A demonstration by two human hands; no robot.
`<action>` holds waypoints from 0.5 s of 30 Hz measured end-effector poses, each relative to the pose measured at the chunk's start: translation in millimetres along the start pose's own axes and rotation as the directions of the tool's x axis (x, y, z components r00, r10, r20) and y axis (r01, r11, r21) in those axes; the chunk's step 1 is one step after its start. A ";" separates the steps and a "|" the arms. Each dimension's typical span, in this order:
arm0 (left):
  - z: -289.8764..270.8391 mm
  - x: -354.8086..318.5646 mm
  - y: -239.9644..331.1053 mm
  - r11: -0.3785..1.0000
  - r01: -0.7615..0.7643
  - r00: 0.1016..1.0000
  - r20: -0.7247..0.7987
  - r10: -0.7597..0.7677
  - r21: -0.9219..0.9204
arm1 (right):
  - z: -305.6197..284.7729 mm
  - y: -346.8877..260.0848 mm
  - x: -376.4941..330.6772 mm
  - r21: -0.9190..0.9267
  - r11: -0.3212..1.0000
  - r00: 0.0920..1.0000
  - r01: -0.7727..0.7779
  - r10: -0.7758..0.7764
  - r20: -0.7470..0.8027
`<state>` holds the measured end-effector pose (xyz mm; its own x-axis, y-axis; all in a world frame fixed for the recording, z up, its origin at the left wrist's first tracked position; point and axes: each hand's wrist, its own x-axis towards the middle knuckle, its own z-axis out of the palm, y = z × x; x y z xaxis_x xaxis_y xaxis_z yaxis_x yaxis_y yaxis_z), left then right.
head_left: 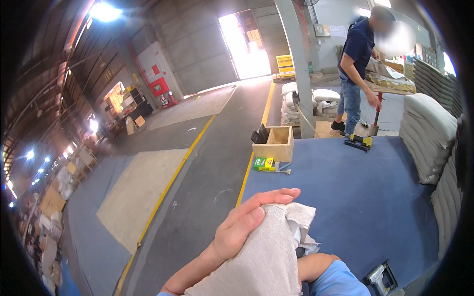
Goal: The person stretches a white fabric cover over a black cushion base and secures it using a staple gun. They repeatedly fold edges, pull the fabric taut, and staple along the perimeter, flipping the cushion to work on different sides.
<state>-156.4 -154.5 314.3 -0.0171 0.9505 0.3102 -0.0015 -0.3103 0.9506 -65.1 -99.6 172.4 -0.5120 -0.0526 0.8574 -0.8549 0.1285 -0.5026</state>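
A piece of beige cloth (261, 251), folded at its upper end, is held up close in front of me. My left hand (242, 222) is closed on its upper left edge, thumb on the near face and fingers along the far side. White material (296, 232) shows in the opening at the cloth's upper right. My right forearm (318, 266), in a light blue sleeve, reaches in behind the cloth, which hides the right hand's fingers. Beyond the cloth lies a blue-covered table (345, 197).
On the table are a wooden box (279, 144), a small green-yellow carton (264, 164), a yellow-black staple gun (359, 142) and a grey staple gun (381, 280). Grey cushions (429, 138) are stacked along the right. A co-worker (355, 64) stands past the far edge, beside a pillar (296, 59).
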 end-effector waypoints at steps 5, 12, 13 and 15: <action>-1.4 -6.5 12.0 0.992 -0.005 0.998 0.062 -0.003 0.126 | 0.1 1.5 0.1 0.017 1.000 1.000 -0.011 0.010 0.016; 0.3 -20.5 35.5 0.926 0.056 0.992 0.084 -0.094 0.374 | 6.4 -1.4 -3.7 0.057 0.998 0.999 -0.009 0.007 0.038; 1.6 -22.9 39.3 0.913 0.061 0.991 0.085 -0.104 0.404 | 6.2 -1.6 -4.3 0.063 0.998 0.999 -0.007 0.004 0.038; 4.2 -29.8 45.2 0.917 0.115 0.989 0.038 -0.140 0.382 | 8.7 -4.0 -5.8 0.080 0.997 0.999 0.000 -0.004 0.043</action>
<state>-151.7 -196.7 348.0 0.0215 0.9846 0.1736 0.3783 -0.1688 0.9102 -59.5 -108.5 168.4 -0.5118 -0.0959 0.8538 -0.8591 0.0493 -0.5094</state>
